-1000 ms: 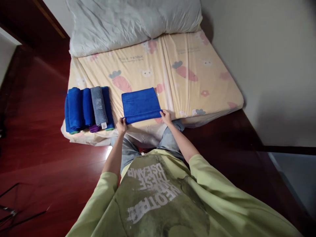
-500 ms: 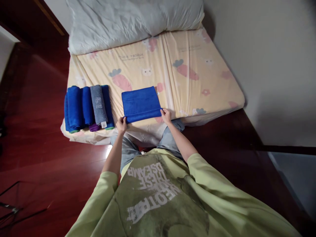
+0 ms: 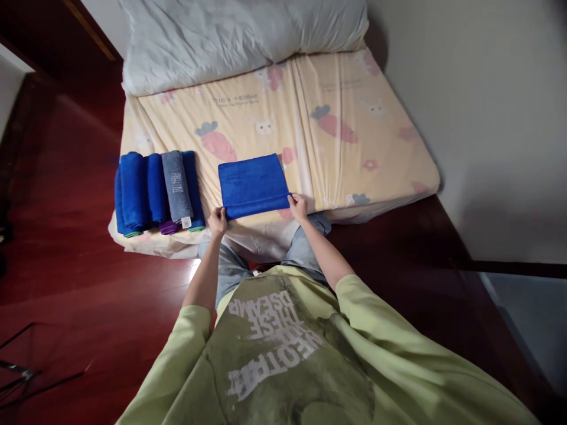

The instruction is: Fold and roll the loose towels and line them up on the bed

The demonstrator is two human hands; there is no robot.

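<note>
A blue towel (image 3: 253,182) lies flat on the bed in front of me, with a narrow strip folded over along its near edge. My left hand (image 3: 217,222) pinches the near left corner of that fold. At the opposite end, my right hand (image 3: 297,206) is closed on the fold's right corner. To the left of the towel rests a pile of rolled towels: several blue rolls (image 3: 133,190), a grey roll (image 3: 176,186) with lettering and a white tag, and a purple one (image 3: 169,227) partly hidden beneath.
The bed (image 3: 354,159) has a yellow sheet printed with carrots and cats. A large pale bundle of bedding (image 3: 239,44) fills its far end. A wall (image 3: 478,118) stands to the right. Dark red floor (image 3: 71,283) surrounds the bed, with thin black metal legs (image 3: 26,375) at lower left.
Almost nothing differs. Both hands keep their pinch on the towel's folded near edge, and the view has shifted very slightly.
</note>
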